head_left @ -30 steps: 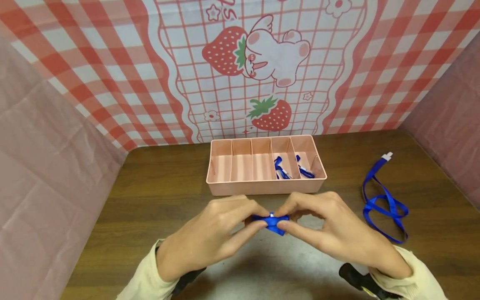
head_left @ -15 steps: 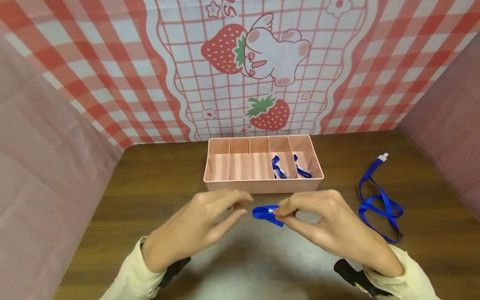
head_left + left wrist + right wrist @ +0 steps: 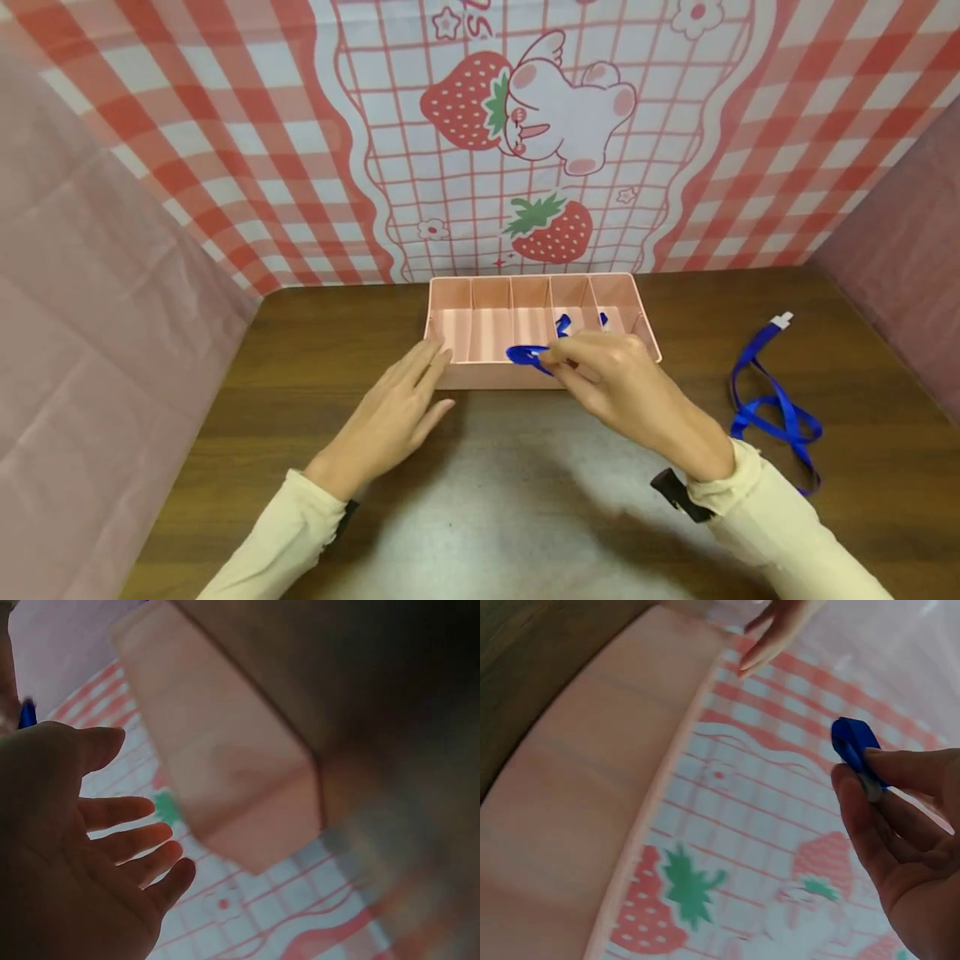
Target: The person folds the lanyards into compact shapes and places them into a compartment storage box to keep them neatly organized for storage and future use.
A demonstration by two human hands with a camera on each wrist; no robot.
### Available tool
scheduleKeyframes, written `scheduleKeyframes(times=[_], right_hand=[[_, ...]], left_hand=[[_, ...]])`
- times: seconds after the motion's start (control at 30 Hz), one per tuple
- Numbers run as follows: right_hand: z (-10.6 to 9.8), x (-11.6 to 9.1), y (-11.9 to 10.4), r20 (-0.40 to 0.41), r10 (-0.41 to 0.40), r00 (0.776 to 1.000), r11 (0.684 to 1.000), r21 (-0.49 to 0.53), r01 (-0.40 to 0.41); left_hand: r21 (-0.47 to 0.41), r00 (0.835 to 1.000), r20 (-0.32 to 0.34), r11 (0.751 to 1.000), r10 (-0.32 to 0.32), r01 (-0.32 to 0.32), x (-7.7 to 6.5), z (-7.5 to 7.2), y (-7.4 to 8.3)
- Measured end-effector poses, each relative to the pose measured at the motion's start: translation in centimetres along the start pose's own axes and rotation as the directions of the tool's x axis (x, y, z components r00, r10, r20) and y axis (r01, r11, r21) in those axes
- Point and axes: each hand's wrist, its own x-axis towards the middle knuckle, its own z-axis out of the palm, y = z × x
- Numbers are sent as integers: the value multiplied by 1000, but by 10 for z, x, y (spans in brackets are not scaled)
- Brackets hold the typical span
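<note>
A folded blue lanyard [image 3: 525, 355] with a small white clip is pinched between the thumb and fingers of my right hand [image 3: 618, 379], over the front rim of the pink divided box [image 3: 480, 377]. In the right wrist view the lanyard [image 3: 855, 741] shows as a flat loop. My left hand [image 3: 390, 417] is at the box's front left corner, fingers straight and spread, fingertips right at the rim. The left wrist view shows its palm [image 3: 82, 847] holding nothing. Blue lanyards [image 3: 563, 323] lie in the two right compartments, partly hidden behind my right hand.
Another blue lanyard [image 3: 780, 408], loose and unfolded with a white clip, lies on the wooden table [image 3: 300, 375] at the right. Behind the box hangs a checked strawberry cloth [image 3: 375, 167]. Pink cloth [image 3: 90, 333] borders the left side, with more on the right.
My left hand has let go of the folded lanyard and moved to the box's left corner. My right hand has carried the lanyard forward to the box.
</note>
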Motion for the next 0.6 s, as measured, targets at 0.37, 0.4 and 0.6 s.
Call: scheduleKeyframes(times=[0.37, 0.4, 0.6], right_hand=[[61, 29, 62, 144, 162, 976, 981, -127, -144], [65, 31, 67, 162, 183, 970, 978, -133, -163], [91, 51, 90, 282, 218, 934, 966, -197, -166]], left_hand=[[35, 997, 82, 999, -2, -1, -1, 23, 2], [37, 996, 86, 999, 3, -6, 0, 24, 2], [60, 996, 85, 998, -9, 4, -4, 19, -2]])
